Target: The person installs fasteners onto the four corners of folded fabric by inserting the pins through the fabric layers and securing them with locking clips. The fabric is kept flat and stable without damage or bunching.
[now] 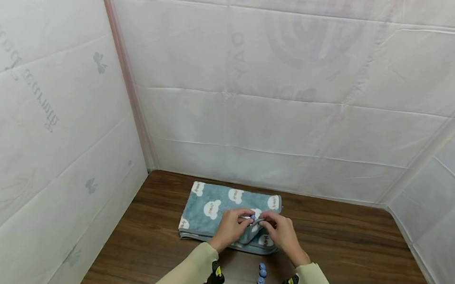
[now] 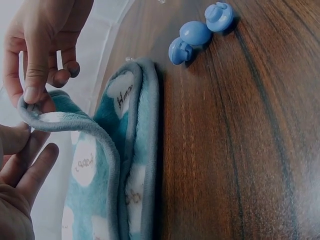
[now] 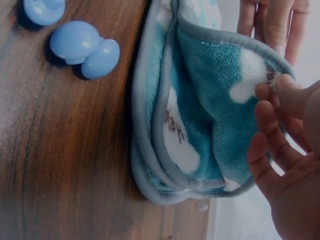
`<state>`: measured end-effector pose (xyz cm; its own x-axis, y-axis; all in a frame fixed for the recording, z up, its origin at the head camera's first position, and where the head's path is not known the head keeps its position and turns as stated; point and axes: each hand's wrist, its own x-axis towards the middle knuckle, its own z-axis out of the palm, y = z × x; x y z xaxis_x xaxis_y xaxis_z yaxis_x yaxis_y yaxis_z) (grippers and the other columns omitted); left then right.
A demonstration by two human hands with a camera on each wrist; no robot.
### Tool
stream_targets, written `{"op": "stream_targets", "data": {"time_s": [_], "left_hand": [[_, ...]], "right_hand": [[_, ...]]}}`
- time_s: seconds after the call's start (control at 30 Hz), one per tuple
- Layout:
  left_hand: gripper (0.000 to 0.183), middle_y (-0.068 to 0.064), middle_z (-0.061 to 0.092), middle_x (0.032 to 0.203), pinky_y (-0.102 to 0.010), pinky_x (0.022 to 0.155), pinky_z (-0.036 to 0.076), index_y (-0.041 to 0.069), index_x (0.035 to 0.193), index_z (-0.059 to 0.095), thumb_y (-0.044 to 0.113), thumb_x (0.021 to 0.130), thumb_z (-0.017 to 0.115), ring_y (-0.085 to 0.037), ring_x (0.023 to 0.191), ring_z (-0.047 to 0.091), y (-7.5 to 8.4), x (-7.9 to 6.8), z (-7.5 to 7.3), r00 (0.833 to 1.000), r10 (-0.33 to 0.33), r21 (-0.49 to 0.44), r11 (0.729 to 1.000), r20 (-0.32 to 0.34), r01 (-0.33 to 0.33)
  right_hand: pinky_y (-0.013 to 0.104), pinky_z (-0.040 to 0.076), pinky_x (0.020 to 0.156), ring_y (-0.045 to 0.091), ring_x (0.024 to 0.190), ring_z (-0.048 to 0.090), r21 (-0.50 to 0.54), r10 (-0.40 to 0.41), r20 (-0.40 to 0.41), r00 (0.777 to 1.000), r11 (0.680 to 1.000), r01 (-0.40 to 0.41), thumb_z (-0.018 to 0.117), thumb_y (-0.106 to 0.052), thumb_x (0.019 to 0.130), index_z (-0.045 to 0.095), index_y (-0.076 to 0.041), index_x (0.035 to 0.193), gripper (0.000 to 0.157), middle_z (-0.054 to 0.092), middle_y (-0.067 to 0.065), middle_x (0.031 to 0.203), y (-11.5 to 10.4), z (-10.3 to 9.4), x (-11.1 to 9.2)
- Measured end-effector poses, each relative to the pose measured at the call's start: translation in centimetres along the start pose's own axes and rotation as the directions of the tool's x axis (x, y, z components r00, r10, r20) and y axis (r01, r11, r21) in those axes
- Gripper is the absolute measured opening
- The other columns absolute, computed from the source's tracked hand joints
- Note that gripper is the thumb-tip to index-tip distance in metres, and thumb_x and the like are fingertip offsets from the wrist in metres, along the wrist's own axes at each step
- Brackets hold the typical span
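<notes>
A folded teal fleece blanket (image 1: pixel 205 213) with white bear patches and grey edging lies on the table, one front layer lifted. My right hand (image 1: pixel 282 231) pinches the raised edge between thumb and fingers; in the right wrist view, that blanket layer (image 3: pixel 225 75) hangs open from it. Close by on the left, my left hand (image 1: pixel 230 228) has its thumb and forefinger together at the same edge. A small blue piece (image 1: pixel 252 217) shows at the left fingertips, mostly hidden, coloured like the round blue quilt clips (image 2: pixel 195 33) on the table.
Three blue clips (image 1: pixel 262 273) lie in a short row on the brown wooden table (image 1: pixel 338 252), between the forearms and in front of the blanket. White printed sheets (image 1: pixel 281 130) wall the table at the back and sides.
</notes>
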<state>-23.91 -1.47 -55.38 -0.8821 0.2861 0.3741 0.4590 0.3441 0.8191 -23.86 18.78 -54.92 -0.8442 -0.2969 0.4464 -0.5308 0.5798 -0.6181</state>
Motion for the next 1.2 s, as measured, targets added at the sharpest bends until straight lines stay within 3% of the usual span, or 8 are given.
{"op": "stream_targets", "data": {"time_s": [0.3, 0.5, 0.63, 0.8, 0.93, 1.07, 1.2], "left_hand": [[0.020, -0.013, 0.076, 0.110, -0.023, 0.079, 0.059, 0.005, 0.116, 0.077, 0.003, 0.097, 0.070, -0.018, 0.096, 0.075, 0.2, 0.2, 0.0, 1.000, -0.018, 0.007, 1.000, 0.005, 0.018], [0.018, -0.013, 0.076, 0.108, -0.022, 0.080, 0.059, 0.000, 0.114, 0.076, 0.004, 0.096, 0.072, -0.017, 0.097, 0.075, 0.5, 0.4, 0.0, 0.999, -0.038, -0.018, 0.999, 0.036, 0.039], [0.018, -0.012, 0.076, 0.110, -0.021, 0.080, 0.058, 0.003, 0.114, 0.076, 0.003, 0.096, 0.071, -0.017, 0.097, 0.075, 0.5, 0.4, 0.0, 0.998, -0.034, -0.003, 0.999, 0.049, 0.034], [0.027, -0.012, 0.074, 0.119, -0.022, 0.081, 0.059, 0.005, 0.126, 0.071, 0.004, 0.099, 0.068, -0.021, 0.100, 0.074, 0.5, 0.1, -0.2, 0.995, 0.023, 0.039, 0.999, 0.101, -0.027], [0.034, -0.013, 0.072, 0.125, -0.024, 0.080, 0.059, 0.010, 0.136, 0.064, 0.006, 0.102, 0.064, -0.020, 0.099, 0.074, 0.5, -0.4, -0.7, 0.981, 0.085, 0.092, 0.990, 0.176, -0.102], [0.034, -0.009, 0.072, 0.125, -0.021, 0.078, 0.058, 0.013, 0.134, 0.066, 0.005, 0.101, 0.064, -0.013, 0.091, 0.073, 0.6, -0.8, -1.1, 0.956, 0.157, 0.176, 0.963, 0.248, -0.204], [0.030, -0.004, 0.073, 0.121, -0.014, 0.067, 0.051, 0.013, 0.129, 0.071, 0.005, 0.100, 0.066, -0.004, 0.073, 0.066, 0.5, -0.9, -1.3, 0.933, 0.196, 0.253, 0.927, 0.303, -0.277]], "right_hand": [[0.029, 0.058, 0.064, 0.010, 0.075, 0.069, -0.021, -0.046, -0.028, 0.999, 0.999, 0.045, 0.078, -0.004, 0.090, 0.076, -0.009, 0.099, 0.011, 0.076, 0.003, 0.090, 0.0, 0.0, 0.0], [0.030, 0.058, 0.066, 0.010, 0.075, 0.069, -0.024, -0.014, -0.040, 0.999, 1.000, 0.013, 0.080, -0.003, 0.088, 0.076, -0.013, 0.096, 0.013, 0.076, 0.001, 0.088, -0.1, 0.1, 0.1], [0.031, 0.059, 0.066, 0.012, 0.076, 0.070, -0.020, -0.004, -0.042, 0.999, 1.000, 0.003, 0.081, -0.004, 0.087, 0.076, -0.013, 0.095, 0.013, 0.076, 0.000, 0.090, -0.1, 0.1, 0.0], [0.030, 0.059, 0.065, 0.012, 0.075, 0.070, -0.028, -0.029, -0.046, 0.999, 0.999, 0.027, 0.079, -0.002, 0.088, 0.076, -0.012, 0.094, 0.012, 0.076, 0.002, 0.087, -0.1, 0.1, -0.1], [0.029, 0.059, 0.063, 0.011, 0.074, 0.070, -0.033, -0.038, -0.052, 0.998, 0.999, 0.036, 0.079, -0.003, 0.089, 0.076, -0.011, 0.095, 0.011, 0.076, 0.004, 0.087, 0.0, 0.0, -0.1], [0.029, 0.058, 0.063, 0.011, 0.074, 0.070, -0.028, -0.044, -0.057, 0.997, 0.999, 0.042, 0.078, -0.003, 0.089, 0.076, -0.011, 0.097, 0.011, 0.076, 0.005, 0.086, 0.2, -0.1, -0.1], [0.028, 0.058, 0.062, 0.010, 0.072, 0.069, -0.026, -0.053, -0.053, 0.997, 0.998, 0.052, 0.079, 0.000, 0.088, 0.075, -0.011, 0.097, 0.015, 0.075, 0.000, 0.085, 0.3, -0.2, -0.2]]}}
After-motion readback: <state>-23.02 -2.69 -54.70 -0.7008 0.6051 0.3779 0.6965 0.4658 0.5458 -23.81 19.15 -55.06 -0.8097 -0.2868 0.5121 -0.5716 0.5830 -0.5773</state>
